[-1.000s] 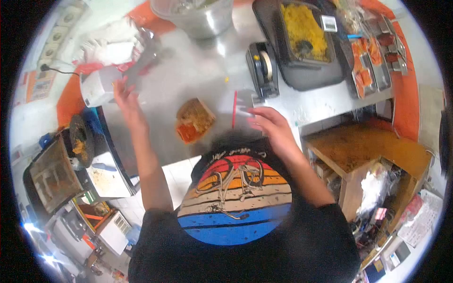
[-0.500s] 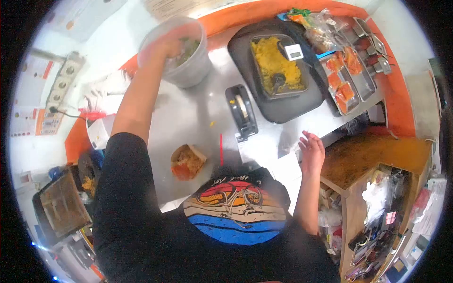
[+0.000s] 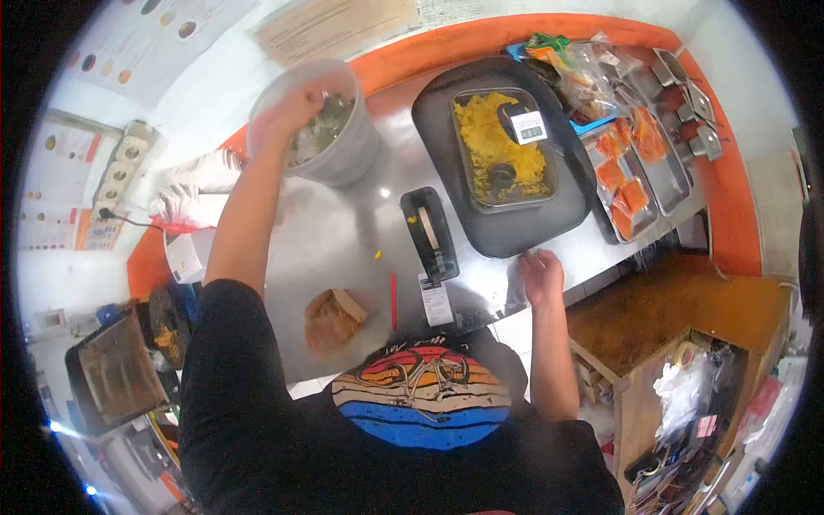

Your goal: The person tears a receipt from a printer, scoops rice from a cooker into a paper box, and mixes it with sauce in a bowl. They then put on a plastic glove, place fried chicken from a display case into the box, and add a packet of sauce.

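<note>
My left hand [image 3: 298,113] reaches inside a whitish translucent plastic bucket [image 3: 356,148]. Greenish contents [image 3: 330,120], perhaps leaves or packets, lie right beside its fingers. The hand is blurred, and whether its fingers grip anything I cannot make out. My right hand [image 3: 542,276] hovers by the table's front edge, near the black tray, its fingers loosely bent and apart with nothing in them. On the steel table between my arms lie an opened brown paper bag [image 3: 335,319], a red stick [image 3: 393,302], a black tape dispenser [image 3: 427,236] and a printed paper slip [image 3: 435,300].
A container of yellow crumbly food [image 3: 502,146] with a small digital display [image 3: 529,128] on it rests on a black tray [image 3: 515,233]. Metal trays with orange packets [image 3: 622,189] stand to the right. A wooden cabinet [image 3: 678,296] is at lower right.
My view has shifted slightly. My left hand remains in the bucket, appearing higher against the greenish contents. My right hand has moved left, closer to the black tray.
</note>
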